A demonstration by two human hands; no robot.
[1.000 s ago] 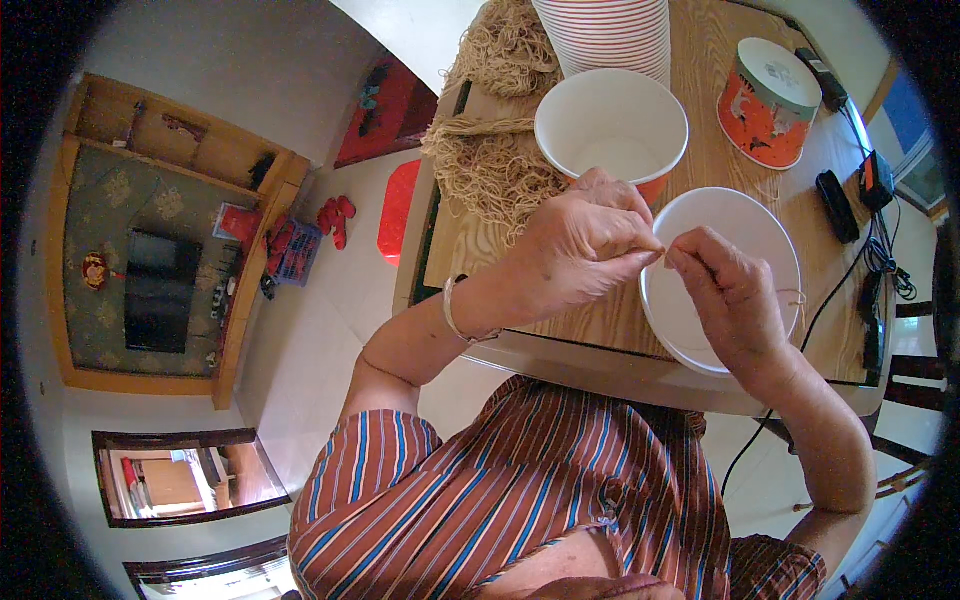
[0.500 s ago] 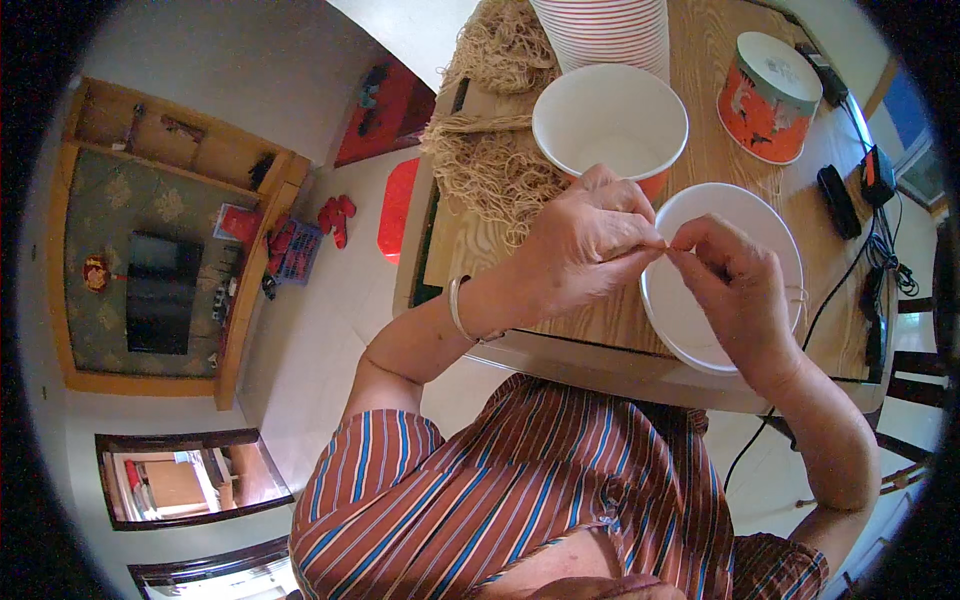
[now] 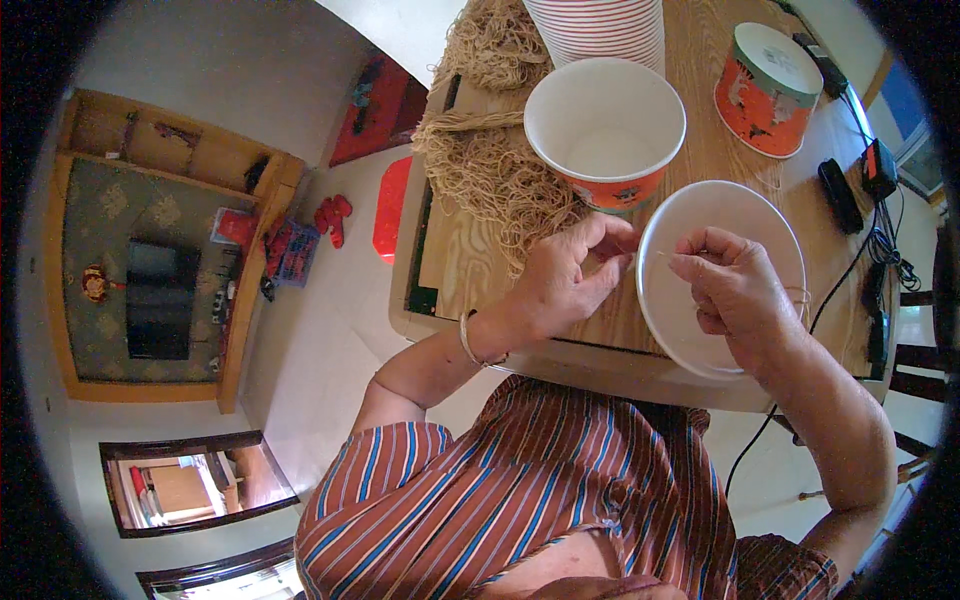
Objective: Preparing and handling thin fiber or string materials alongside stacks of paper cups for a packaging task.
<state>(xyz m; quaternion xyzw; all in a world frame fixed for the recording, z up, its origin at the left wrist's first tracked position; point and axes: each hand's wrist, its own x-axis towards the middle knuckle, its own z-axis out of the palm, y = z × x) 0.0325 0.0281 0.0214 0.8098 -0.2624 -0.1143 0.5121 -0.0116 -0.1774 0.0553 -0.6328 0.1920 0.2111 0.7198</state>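
Note:
My right hand (image 3: 738,295) is over the mouth of a white paper bucket (image 3: 792,232). Its thumb and forefinger pinch a thin, pale thread (image 3: 661,254), whose short end sticks out to the left. My left hand (image 3: 578,278) is beside the bucket's left rim, thumb and forefinger curved with a gap between them. Whether its fingertips touch the rim or a strand, I cannot tell. A loop of beige string (image 3: 799,297) shows at the bucket's right rim. Behind my left hand lies a heap of tangled beige string (image 3: 490,175).
An open bucket with an orange printed side (image 3: 610,190) stands behind the hands, before a stack of nested white buckets (image 3: 600,30). An upturned orange bucket (image 3: 765,100) is at the far right. Black cables and adapters (image 3: 878,175) lie along the wooden table's (image 3: 695,130) right edge.
My hands have moved apart; their fingertips met before. The left has dropped down and left to the bucket's rim, its fingers loosened. The right has shifted slightly, still pinching.

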